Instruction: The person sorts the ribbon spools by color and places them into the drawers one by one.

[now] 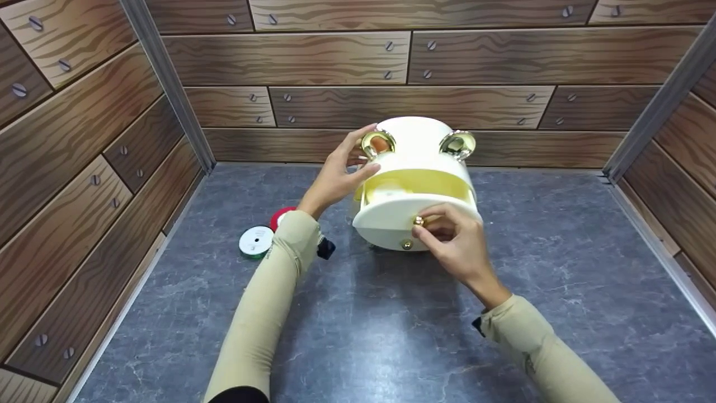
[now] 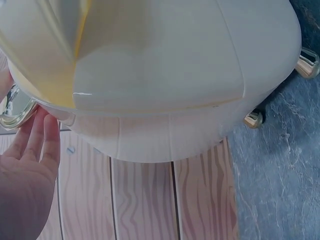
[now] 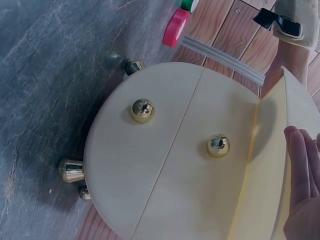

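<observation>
A white drawer box (image 1: 411, 131) with gold ear-shaped rings (image 1: 458, 145) stands on the floor panel. Its top drawer (image 1: 386, 215) is pulled partway out, and pale yellow shows inside. My right hand (image 1: 461, 243) pinches the gold knob (image 1: 418, 221) of this drawer between thumb and fingers. My left hand (image 1: 338, 170) grips the box by its left ear, thumb at the front edge and fingers behind. In the left wrist view its fingers (image 2: 37, 142) meet the box beside the gold ring (image 2: 17, 107). Two lower drawer knobs, one a gold ball (image 3: 218, 145), show in the right wrist view.
Left of the box lie a white-faced spool with a green rim (image 1: 256, 240) and a red spool (image 1: 279, 217), partly behind my left sleeve. Wood-patterned walls (image 1: 335, 59) enclose the grey marbled surface (image 1: 559, 268). Short gold feet (image 3: 72, 170) support the box.
</observation>
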`<state>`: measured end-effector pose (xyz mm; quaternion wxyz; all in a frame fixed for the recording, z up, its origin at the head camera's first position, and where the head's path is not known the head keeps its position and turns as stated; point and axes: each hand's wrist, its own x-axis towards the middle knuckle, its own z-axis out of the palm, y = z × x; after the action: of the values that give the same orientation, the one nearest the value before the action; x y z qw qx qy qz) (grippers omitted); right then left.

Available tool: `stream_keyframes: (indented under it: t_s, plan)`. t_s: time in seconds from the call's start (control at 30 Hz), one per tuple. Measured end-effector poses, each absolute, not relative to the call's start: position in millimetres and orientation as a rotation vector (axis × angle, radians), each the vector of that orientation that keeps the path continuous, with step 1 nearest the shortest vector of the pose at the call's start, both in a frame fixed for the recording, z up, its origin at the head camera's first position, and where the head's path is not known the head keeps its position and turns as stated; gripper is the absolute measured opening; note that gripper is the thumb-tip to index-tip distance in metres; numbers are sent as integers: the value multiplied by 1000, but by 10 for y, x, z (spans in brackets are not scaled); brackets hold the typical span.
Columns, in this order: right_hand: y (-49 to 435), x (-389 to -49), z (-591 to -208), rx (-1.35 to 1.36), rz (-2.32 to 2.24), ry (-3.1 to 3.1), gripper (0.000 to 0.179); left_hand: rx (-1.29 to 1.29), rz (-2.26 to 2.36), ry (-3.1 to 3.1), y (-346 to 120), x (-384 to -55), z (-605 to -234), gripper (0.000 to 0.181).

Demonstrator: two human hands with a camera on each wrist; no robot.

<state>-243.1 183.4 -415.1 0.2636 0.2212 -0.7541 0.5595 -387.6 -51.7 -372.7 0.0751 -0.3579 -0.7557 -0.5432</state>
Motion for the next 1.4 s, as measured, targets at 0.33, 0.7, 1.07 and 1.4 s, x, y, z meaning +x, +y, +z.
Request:
stream_keyframes:
  t_s: [0.33, 0.7, 1.07, 1.4]
  plan:
    - [1818, -2553, -4135, 551, 1508, -2061, 18, -1083, -1605, -2263, -521, -3893, -3743, 71]
    - [1802, -2674, -4098, 515, 1522, -2072, 19, -1074, -1607, -2268, -523, -3898, -3721, 71]
    - [1789, -2786, -4115, 499, 1499, -2054, 20, -1083, -1607, -2264, -525, -3902, -3733, 72]
    - [1816, -2865, -4141, 525, 1505, -2035, 18, -1102, -1618, -2246, -522, -3895, -3748, 72]
